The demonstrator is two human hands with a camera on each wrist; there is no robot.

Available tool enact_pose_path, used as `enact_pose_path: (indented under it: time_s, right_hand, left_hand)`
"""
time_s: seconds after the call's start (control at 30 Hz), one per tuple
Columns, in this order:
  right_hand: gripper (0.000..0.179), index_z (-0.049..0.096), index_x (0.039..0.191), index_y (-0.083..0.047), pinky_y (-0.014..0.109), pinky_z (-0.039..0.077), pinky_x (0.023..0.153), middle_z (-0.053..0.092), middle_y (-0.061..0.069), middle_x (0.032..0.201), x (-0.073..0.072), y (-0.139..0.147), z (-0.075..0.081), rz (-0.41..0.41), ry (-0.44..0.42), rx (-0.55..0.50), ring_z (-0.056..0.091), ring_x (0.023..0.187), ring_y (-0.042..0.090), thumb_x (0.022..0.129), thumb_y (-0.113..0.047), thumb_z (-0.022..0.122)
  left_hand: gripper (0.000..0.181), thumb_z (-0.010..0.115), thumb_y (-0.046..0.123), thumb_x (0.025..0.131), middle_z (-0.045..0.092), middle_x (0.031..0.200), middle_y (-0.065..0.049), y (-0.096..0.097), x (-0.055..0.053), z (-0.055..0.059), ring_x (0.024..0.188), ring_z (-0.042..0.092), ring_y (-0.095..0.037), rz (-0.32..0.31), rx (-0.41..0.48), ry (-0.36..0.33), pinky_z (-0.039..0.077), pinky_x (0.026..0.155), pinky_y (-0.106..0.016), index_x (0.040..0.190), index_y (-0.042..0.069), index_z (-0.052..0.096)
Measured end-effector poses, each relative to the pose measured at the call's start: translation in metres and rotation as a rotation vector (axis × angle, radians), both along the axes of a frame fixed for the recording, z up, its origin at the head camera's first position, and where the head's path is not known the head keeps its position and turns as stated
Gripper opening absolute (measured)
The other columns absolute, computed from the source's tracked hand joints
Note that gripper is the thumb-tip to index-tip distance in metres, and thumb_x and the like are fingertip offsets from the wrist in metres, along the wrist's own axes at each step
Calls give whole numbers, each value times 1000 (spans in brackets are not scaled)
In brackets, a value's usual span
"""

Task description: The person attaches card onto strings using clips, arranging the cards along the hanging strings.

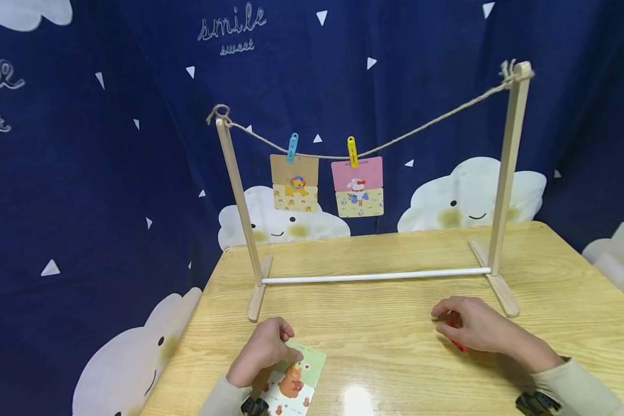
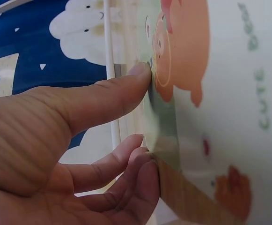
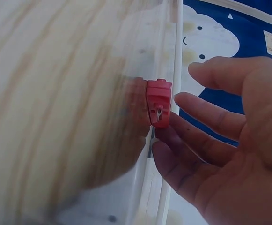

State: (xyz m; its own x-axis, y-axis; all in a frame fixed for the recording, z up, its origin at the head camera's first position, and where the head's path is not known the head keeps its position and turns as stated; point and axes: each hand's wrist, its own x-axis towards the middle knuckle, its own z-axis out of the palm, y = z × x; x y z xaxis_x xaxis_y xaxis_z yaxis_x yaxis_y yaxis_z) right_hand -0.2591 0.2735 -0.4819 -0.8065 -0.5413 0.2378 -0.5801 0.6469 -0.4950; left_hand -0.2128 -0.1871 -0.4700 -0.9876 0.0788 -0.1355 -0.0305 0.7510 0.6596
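Observation:
My left hand point(image 1: 267, 351) is at a green and white card point(image 1: 297, 378) with a bear picture, lying on the table. In the left wrist view, its thumb point(image 2: 138, 77) touches the face of the bear card, while the other fingers, loosely bent, are by the edge with a gap to the thumb. My right hand point(image 1: 473, 325) reaches over a red clothespin point(image 3: 159, 103) on the tabletop. Its fingers are spread around the clothespin, the thumb apart from it; whether a fingertip touches it I cannot tell.
Across the wooden table point(image 1: 374, 323) stands a wooden frame point(image 1: 508, 173) with a sagging rope point(image 1: 437, 122) and a white bottom rod point(image 1: 374, 277). A blue clothespin point(image 1: 292, 147) holds a lion card point(image 1: 294, 184); a yellow clothespin point(image 1: 352, 152) holds a rabbit card point(image 1: 357, 188). Behind hangs a dark blue curtain point(image 1: 135, 173).

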Motion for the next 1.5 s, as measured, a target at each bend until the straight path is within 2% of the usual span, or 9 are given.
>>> enact_pose_path:
  time_s: [0.2,0.73,1.0,1.27,1.5]
  right_hand:
    - [20,73,107,-14,27,54,66,68,-15,90,1,-1,-2,19,-18,-18,61,77,-3,90,-21,81]
    - [18,74,107,-14,27,54,66,69,-15,93,1,-1,-3,44,5,-35,62,78,-3,91,-20,80]
    - [16,74,105,-15,26,53,66,68,-16,90,0,0,-4,19,18,-24,61,76,-4,91,-18,80]
    - [19,74,105,-14,26,52,65,67,-16,90,0,-1,-3,15,18,-10,59,76,-4,89,-19,82]
    - [21,75,105,-15,28,54,68,71,-10,93,2,2,-1,-49,11,18,65,80,3,87,-22,83]
  left_hand:
    - [46,99,12,65,58,85,-7,0,1,1,74,51,-19,1,-10,11,44,63,-31,94,5,65]
    - [44,99,10,65,56,84,-6,6,4,4,74,50,-19,32,-56,25,42,62,-30,91,6,64]
    - [45,99,9,64,57,85,-8,6,4,2,74,50,-20,38,-42,29,43,61,-30,92,6,64]
    - [45,99,8,63,57,83,-9,6,6,-1,73,49,-20,30,-56,72,41,60,-29,90,6,63]
    - [46,99,9,64,56,83,-7,6,6,-1,73,49,-20,20,-66,72,41,59,-29,91,6,62]
